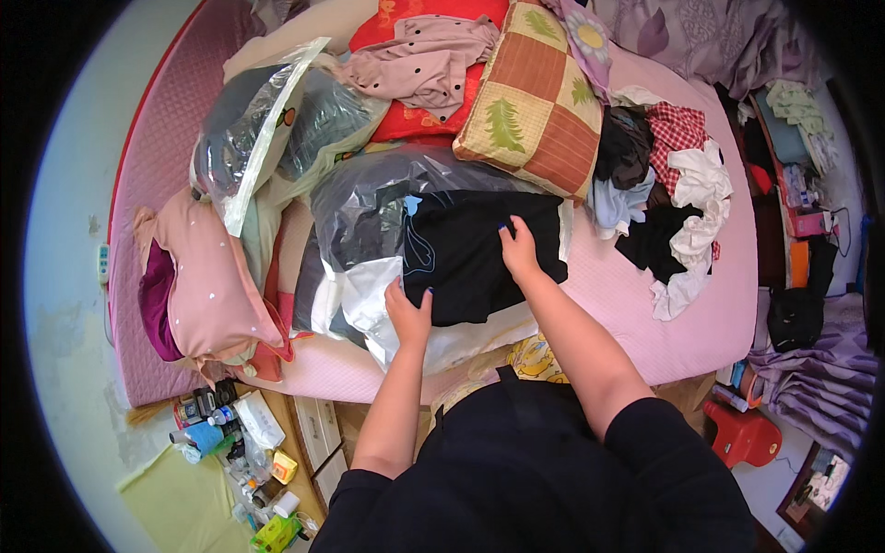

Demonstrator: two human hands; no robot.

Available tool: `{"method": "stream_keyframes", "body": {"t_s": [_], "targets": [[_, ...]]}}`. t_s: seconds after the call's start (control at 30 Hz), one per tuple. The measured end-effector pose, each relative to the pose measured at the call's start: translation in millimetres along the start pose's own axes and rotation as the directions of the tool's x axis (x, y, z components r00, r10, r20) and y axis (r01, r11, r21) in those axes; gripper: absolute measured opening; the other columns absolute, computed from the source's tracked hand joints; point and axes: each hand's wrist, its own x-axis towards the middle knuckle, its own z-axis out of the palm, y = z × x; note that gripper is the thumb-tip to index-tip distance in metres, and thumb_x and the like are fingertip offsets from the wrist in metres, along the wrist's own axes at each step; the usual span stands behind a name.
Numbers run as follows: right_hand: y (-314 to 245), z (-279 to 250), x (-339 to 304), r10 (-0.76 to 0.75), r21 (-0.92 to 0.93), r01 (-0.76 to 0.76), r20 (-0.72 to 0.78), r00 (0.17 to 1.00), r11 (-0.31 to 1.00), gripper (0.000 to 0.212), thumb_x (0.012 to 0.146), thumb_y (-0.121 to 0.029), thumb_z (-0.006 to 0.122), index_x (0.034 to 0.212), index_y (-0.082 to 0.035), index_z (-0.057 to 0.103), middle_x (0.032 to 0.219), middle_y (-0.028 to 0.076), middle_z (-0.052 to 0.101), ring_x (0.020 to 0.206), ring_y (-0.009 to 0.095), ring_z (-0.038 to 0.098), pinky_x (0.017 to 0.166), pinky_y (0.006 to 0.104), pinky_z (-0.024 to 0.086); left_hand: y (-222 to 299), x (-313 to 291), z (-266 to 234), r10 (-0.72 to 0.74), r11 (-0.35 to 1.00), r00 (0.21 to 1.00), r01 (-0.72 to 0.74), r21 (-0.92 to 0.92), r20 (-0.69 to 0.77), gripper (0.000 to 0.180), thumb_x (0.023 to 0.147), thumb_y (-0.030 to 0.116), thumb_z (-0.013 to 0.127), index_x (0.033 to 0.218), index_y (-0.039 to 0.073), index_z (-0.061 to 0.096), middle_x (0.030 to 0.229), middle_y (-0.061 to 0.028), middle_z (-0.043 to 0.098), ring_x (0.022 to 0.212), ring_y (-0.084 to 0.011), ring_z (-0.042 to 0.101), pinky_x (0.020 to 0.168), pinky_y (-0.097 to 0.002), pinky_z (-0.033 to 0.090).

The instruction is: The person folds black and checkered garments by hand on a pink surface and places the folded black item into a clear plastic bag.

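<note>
A folded black garment [466,267] with a blue line drawing along its left side lies in front of me, on top of a clear plastic storage bag [359,198] packed with dark cloth. At the garment's lower left edge rests my left hand [408,313], its thumb spread away from the fingers. My right hand [520,251] lies on the garment's right part with thumb and fingers apart. Neither hand visibly grips the cloth. White plastic of the bag [369,295] shows beside my left hand and under the garment.
Right on the pink bed [636,318] is a heap of loose clothes [701,194]. Behind stand a checked cushion [530,101] and a dotted pink garment [429,60]. Another filled clear bag [244,120] and a pink pillow [207,276] lie left. A red stool [745,433] stands lower right.
</note>
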Motion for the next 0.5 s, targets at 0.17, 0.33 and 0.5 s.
{"method": "stream_keyframes", "body": {"t_s": [0.17, 0.33, 0.5], "targets": [[-14, 2, 6, 0.053, -0.601, -0.021, 0.036, 0.998, 0.799, 0.031, 0.067, -0.015, 0.061, 0.095, -0.005, 0.053, 0.096, 0.013, 0.055, 0.092, 0.03, 0.051, 0.08, 0.0374, 0.041, -15, 15, 7, -0.357, 0.793, 0.871, 0.474, -0.383, 0.338, 0.036, 0.073, 0.02, 0.064, 0.098, -0.002, 0.05, 0.083, -0.0104, 0.057, 0.073, -0.0174, 0.053, 0.069, -0.0269, 0.042], [-48, 34, 38, -0.341, -0.472, 0.567, 0.481, 0.808, 0.675, 0.035, 0.067, -0.024, 0.065, 0.094, -0.006, 0.055, 0.094, 0.011, 0.055, 0.093, 0.029, 0.049, 0.08, 0.0384, 0.039, -13, 15, 2, -0.309, 0.639, 0.767, 0.606, -0.475, 0.563, 0.029, 0.073, 0.015, 0.064, 0.094, -0.001, 0.049, 0.081, -0.0061, 0.056, 0.072, -0.0113, 0.051, 0.066, -0.0238, 0.042], [-44, 76, 47, -0.186, -0.547, 0.573, 0.605, 0.774, 0.61, 0.025, 0.07, -0.024, 0.062, 0.089, -0.008, 0.058, 0.086, 0.008, 0.057, 0.085, 0.027, 0.051, 0.073, 0.0383, 0.04, -24, 0, 16, -0.279, 0.615, 0.81, 0.563, -0.552, 0.515, 0.047, 0.073, 0.015, 0.065, 0.108, -0.001, 0.037, 0.09, -0.0128, 0.058, 0.08, -0.0158, 0.055, 0.071, -0.0264, 0.044]]}}
